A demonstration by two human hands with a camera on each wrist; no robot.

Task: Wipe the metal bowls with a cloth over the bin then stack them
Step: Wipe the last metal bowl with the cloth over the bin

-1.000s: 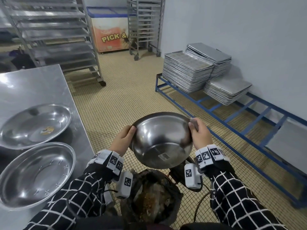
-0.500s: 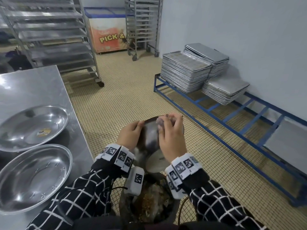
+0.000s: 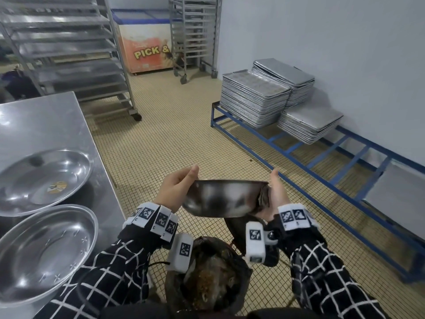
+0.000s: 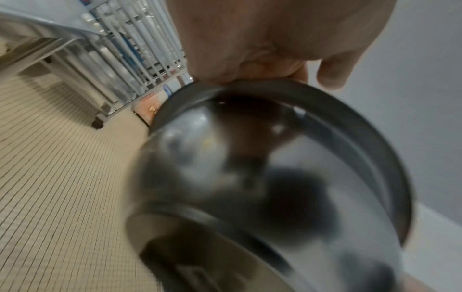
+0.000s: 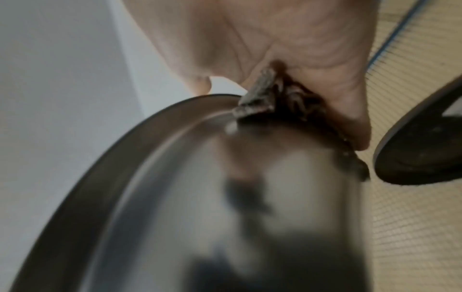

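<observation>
I hold a deep metal bowl [image 3: 224, 199] [image 4: 262, 177] [image 5: 200, 197] in the air above the open bin [image 3: 207, 279], its rim about level and its outer wall toward me. My left hand [image 3: 177, 189] [image 4: 262, 39] grips the left rim, thumb on top. On the bowl's right side my right hand [image 3: 277, 192] [image 5: 287, 39] presses a dark crumpled cloth [image 3: 263, 198] [image 5: 275, 102] against the rim and outer wall. The bowl's inside is hidden. Both wrist views are blurred.
Two wide shallow metal bowls [image 3: 43, 180] [image 3: 43, 252] lie side by side on the steel table [image 3: 46, 125] at my left. A black lid [image 3: 234, 229] [image 5: 425, 148] hangs beside the bin. A blue floor rack [image 3: 322, 162] with stacked trays [image 3: 255, 100] runs along the right wall.
The bowl's mouth faced me, then my right hand swept the cloth across it. Now the bowl is turned rim-up, and the right hand is back at the right rim.
</observation>
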